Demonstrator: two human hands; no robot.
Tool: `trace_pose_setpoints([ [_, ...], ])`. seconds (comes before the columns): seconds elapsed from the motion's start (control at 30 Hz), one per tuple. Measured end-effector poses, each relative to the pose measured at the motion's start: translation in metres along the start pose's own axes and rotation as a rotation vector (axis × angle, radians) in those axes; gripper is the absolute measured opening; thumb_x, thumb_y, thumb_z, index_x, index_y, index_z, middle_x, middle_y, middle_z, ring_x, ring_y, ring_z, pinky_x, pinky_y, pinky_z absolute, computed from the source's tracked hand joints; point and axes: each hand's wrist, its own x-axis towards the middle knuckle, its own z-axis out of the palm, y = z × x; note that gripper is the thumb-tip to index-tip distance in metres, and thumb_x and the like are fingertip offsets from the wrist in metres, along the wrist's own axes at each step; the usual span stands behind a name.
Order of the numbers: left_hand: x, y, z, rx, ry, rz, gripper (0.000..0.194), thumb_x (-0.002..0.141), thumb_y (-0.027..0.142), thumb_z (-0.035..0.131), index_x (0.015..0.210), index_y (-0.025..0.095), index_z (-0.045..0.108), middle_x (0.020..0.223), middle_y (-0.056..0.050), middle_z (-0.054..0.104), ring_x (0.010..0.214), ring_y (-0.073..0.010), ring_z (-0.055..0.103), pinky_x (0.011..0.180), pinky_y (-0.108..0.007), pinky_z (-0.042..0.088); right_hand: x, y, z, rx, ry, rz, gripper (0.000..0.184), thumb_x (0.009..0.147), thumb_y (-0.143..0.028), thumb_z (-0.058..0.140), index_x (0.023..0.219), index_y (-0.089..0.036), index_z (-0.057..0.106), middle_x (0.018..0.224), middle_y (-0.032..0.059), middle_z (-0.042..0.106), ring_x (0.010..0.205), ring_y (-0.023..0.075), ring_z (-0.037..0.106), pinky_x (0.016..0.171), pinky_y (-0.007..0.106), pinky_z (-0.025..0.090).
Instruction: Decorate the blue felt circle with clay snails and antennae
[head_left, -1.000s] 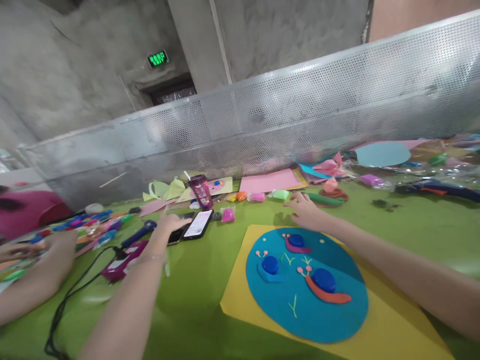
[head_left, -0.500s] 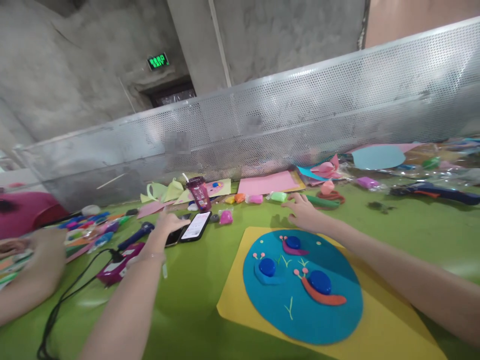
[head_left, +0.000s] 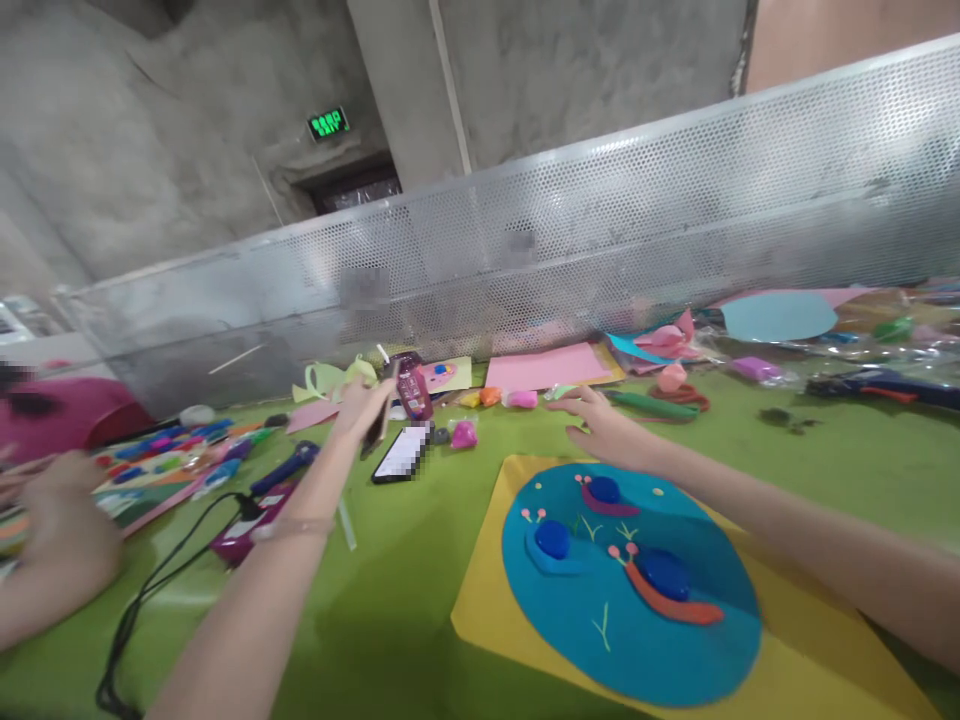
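Observation:
My left hand [head_left: 360,408] is closed on a dark phone [head_left: 376,428], which it holds tipped up on edge. A second phone [head_left: 403,453] with a lit screen lies flat beside it. Just behind is a dark red drink cup [head_left: 412,385] with a straw. My right hand [head_left: 600,420] hovers over the table with its fingers apart, near a light green packet [head_left: 561,392] that it partly covers. Below my right forearm lies a yellow sheet [head_left: 480,600] bearing a blue paper circle [head_left: 547,625] with blue-shelled clay snails [head_left: 666,574].
A pink power strip [head_left: 244,525] with a black cable is left of my arm. Pink sheets [head_left: 547,367] lie by the perforated metal panel [head_left: 600,240]. A navy-handled tool [head_left: 885,385] is at the right. At the far left, another person's arm [head_left: 71,540] rests near colourful craft pieces.
My left hand has taken hold of the dark phone and tipped it up off the table. My right hand has shifted slightly left over the light green packet. The view has turned slightly.

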Motion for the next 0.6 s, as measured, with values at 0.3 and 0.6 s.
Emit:
trace_pose_setpoints([
  [0.3, -0.074, 0.109, 0.088, -0.403, 0.022, 0.305, 0.089, 0.066, 0.046, 0.068, 0.137, 0.011, 0.028, 0.124, -0.017, 0.040, 0.118, -0.0298, 0.044, 0.100, -0.036, 0.035, 0.022, -0.064, 0.016, 1.256, -0.374, 0.287, 0.079, 0.061, -0.014, 0.070, 0.128, -0.029, 0.031, 0.124, 0.0073, 0.046, 0.098, 0.0199, 0.057, 0.075, 0.038, 0.055],
  [0.6, -0.074, 0.088, 0.104, -0.563, 0.065, 0.313, 0.057, 0.088, 0.049, 0.041, 0.138, 0.026, 0.025, 0.132, -0.008, 0.043, 0.123, -0.0237, 0.043, 0.099, -0.036, 0.039, 0.022, -0.033, 0.032, 1.372, -0.312, 0.295, 0.059, 0.057, -0.011, 0.075, 0.105, -0.025, 0.044, 0.094, -0.0012, 0.060, 0.081, 0.0145, 0.062, 0.066, 0.027, 0.054],
])
